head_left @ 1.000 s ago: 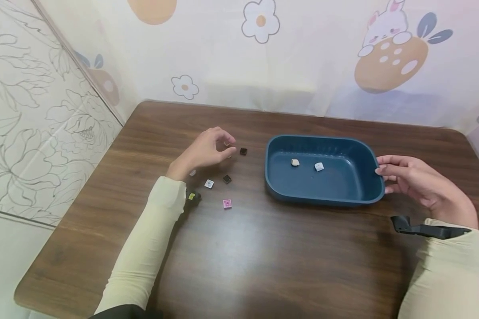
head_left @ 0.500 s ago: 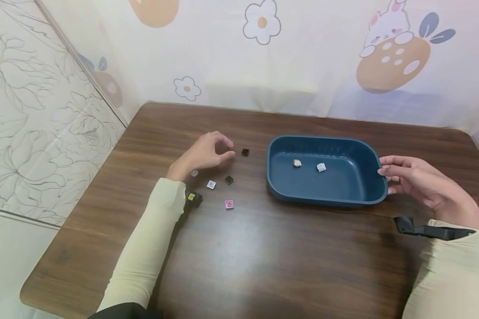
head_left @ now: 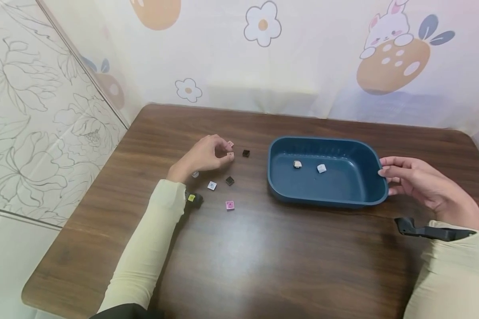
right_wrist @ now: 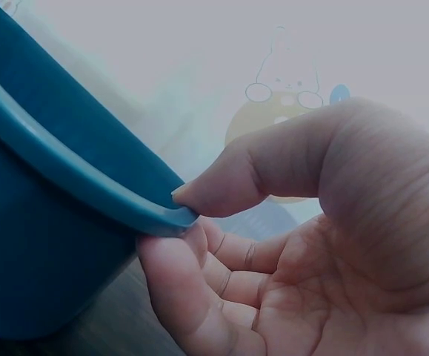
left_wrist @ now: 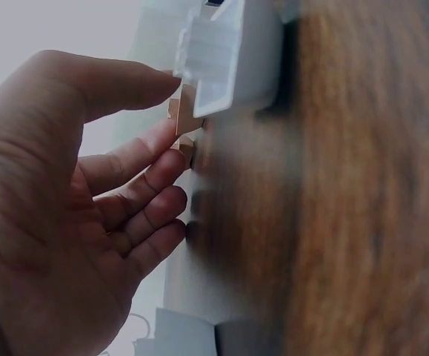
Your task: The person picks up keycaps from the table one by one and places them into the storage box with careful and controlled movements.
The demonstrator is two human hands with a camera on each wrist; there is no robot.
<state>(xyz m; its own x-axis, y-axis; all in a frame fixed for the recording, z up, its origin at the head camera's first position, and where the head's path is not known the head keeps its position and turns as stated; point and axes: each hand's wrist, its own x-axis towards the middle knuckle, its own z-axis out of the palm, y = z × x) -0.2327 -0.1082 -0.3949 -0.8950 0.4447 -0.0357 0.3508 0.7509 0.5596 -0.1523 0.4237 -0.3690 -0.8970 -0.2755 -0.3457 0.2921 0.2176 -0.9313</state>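
The brown wood-grain table [head_left: 303, 261] supports the dark-blue, round-cornered rectangular basin [head_left: 327, 188], apparently plastic. The right hand [head_left: 431, 186] clamps the basin's right rim between thumb and fingers. The left hand [head_left: 203, 154] sits left of the basin, thumb and index fingertips apart at two small pink-and-white square pieces [head_left: 230, 144]; whether they grip either cannot be told. Caution: an uneven pull at the rim could skew the basin. An off-centre pinch could knock a pink-and-white piece into the small black square piece [head_left: 245, 153] nearby.
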